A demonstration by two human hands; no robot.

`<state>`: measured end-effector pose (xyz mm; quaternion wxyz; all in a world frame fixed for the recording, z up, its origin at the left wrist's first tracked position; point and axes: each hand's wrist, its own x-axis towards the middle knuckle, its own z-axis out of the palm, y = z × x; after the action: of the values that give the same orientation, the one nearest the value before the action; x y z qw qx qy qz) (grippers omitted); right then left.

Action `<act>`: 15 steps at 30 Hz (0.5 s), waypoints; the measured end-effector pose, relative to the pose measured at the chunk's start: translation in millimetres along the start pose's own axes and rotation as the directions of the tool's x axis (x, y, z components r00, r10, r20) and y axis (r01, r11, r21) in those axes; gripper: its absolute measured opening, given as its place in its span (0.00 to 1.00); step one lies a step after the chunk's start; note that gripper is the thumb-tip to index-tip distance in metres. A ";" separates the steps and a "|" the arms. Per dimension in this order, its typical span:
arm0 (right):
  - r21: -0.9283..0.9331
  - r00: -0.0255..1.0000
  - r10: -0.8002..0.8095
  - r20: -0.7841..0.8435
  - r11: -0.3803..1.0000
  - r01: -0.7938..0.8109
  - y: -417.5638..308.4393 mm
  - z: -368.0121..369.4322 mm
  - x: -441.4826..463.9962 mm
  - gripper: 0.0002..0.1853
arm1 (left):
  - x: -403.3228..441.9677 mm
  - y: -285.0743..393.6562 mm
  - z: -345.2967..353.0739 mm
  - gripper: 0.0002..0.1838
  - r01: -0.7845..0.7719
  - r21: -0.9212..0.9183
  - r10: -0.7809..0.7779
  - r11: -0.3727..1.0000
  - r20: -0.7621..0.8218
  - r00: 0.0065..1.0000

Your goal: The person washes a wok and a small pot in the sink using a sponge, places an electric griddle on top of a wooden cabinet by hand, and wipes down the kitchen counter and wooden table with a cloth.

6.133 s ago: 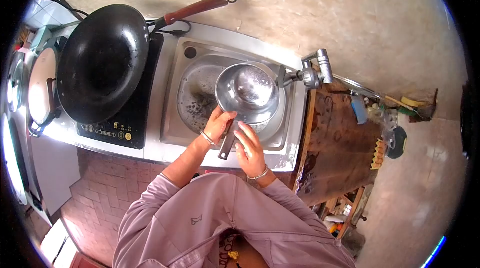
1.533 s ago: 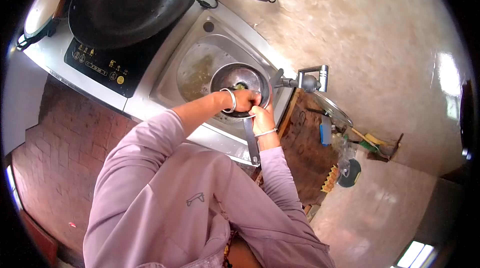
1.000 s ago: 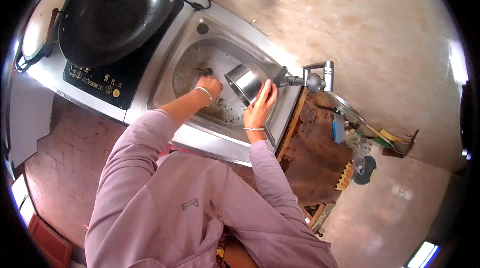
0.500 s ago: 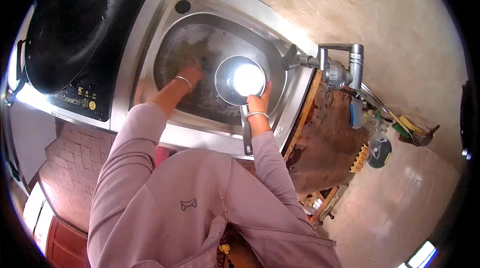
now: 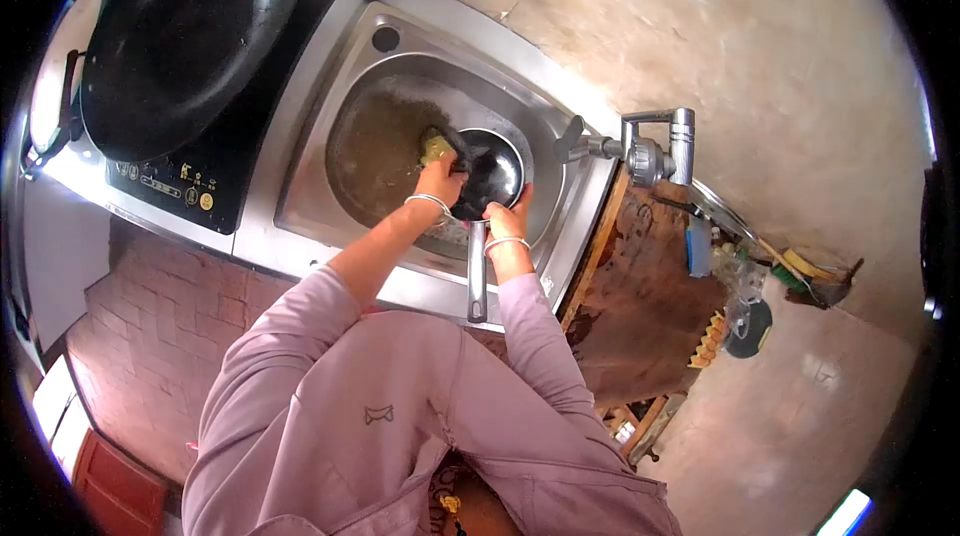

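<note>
A small, round saucepan (image 5: 492, 174) with a long metal handle is tilted over the sink (image 5: 305, 198), its dark inside showing. My right hand (image 5: 508, 220) grips its near rim beside the handle. At the saucepan's left edge, my left hand (image 5: 438, 180) is closed on a yellow-green sponge (image 5: 437, 148). Murky water lies in the basin beneath both hands.
A large black wok (image 5: 195, 41) rests on the induction cooktop (image 5: 160, 186) to the left. The metal faucet (image 5: 650, 151) rises at the right rim. Beyond it are a brown board (image 5: 640, 296), a blue item (image 5: 698, 244) and brushes (image 5: 800, 268).
My left hand has come up from the basin with the sponge and moved right to the saucepan. The saucepan has tilted, so its inside now looks dark. The view has shifted slightly.
</note>
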<state>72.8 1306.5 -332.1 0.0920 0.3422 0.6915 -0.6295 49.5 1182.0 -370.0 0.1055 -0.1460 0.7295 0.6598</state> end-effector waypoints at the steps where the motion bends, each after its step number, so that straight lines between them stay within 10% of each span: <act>1: -0.022 0.999 0.015 0.046 1.000 -0.014 -5.5 3.0 -8.6 0.48 | 1.6 -4.9 4.4 0.15 -0.029 0.155 0.030 0.987 -0.001 1.000; 7: 0.195 0.964 0.214 0.159 0.950 -0.243 -18.3 24.3 -45.1 0.50 | 7.2 1.8 2.5 0.19 0.176 0.267 -0.167 0.948 -0.053 0.984; 9: 0.187 0.933 0.219 0.286 0.942 -0.279 -21.4 25.4 -50.0 0.50 | 13.0 -10.8 2.1 0.18 0.001 0.146 -0.004 0.989 0.018 1.000; 11: 0.153 0.926 0.247 0.286 0.942 -0.299 -23.0 24.3 -52.2 0.41 | 9.0 -12.0 6.2 0.14 0.302 -0.367 -0.180 0.880 0.331 0.926; 13: 0.141 0.929 0.204 0.310 0.956 -0.256 -21.6 24.3 -52.0 0.40 | -3.2 -20.6 20.5 0.09 0.068 -0.324 0.017 0.944 0.255 0.967; 15: 0.080 0.975 0.040 0.218 0.995 -0.059 -8.3 20.4 -40.7 0.44 | -3.2 -0.7 2.3 0.11 0.023 0.128 -0.092 0.992 0.565 0.820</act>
<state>92.2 1273.2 -306.6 0.1674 0.2926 0.6410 -0.6895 52.7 1184.4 -369.9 0.3466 0.0420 0.6967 0.6267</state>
